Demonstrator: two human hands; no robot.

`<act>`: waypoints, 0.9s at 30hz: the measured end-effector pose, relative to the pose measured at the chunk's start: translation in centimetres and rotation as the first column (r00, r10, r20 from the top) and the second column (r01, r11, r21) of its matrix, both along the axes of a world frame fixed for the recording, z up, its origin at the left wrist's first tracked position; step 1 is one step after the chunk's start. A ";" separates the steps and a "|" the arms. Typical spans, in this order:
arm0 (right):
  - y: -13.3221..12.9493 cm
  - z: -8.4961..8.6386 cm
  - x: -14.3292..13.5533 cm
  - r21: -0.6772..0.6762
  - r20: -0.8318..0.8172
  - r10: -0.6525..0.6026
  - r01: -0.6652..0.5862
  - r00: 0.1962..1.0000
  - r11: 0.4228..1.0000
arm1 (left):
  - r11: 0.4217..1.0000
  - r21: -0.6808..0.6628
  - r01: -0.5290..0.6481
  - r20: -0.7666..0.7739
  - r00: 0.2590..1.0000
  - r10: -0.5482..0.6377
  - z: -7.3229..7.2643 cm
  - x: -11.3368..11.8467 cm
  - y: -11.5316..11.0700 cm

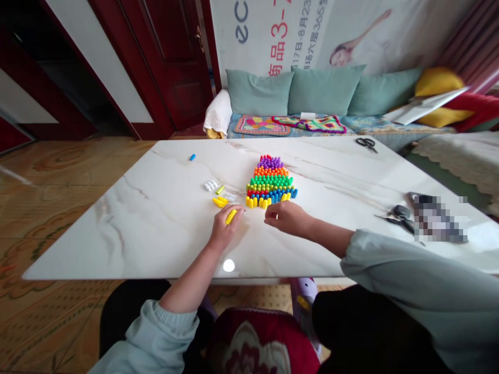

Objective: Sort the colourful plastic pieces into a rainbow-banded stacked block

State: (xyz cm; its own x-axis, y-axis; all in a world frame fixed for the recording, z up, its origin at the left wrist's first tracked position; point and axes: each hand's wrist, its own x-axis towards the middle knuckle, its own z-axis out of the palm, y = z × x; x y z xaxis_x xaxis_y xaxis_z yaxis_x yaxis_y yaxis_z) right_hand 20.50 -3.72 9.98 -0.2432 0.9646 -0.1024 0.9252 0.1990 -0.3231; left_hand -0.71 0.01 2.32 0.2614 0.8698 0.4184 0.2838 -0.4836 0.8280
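Note:
Rows of small coloured plastic pegs (271, 182) stand packed together on the marble-patterned table (148, 228), from red and purple at the far side through orange, green and blue to yellow at the near side. My left hand (226, 226), left of the near row, is closed around a yellow peg (231, 216). Just in front of the yellow pegs (257, 202), my right hand (286, 217) has its fingers curled together; whatever they may hold is hidden. Several loose yellow pegs (220, 201) lie beyond my left hand, beside a lime-green peg (220, 190) and several white pegs (211, 185).
A lone blue peg (193, 157) lies at the far left of the table. On the right are black scissors (365, 142), a bunch of keys (401, 215) and a blurred-out phone-like object (438, 218). A sofa with green cushions (259, 92) stands behind.

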 end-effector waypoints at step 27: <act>0.5 -2.6 -1.3 -0.098 -0.119 -0.003 -0.009 0.993 0.995 | 0.977 -0.202 0.062 0.083 0.995 -0.046 0.4 0.2 -0.3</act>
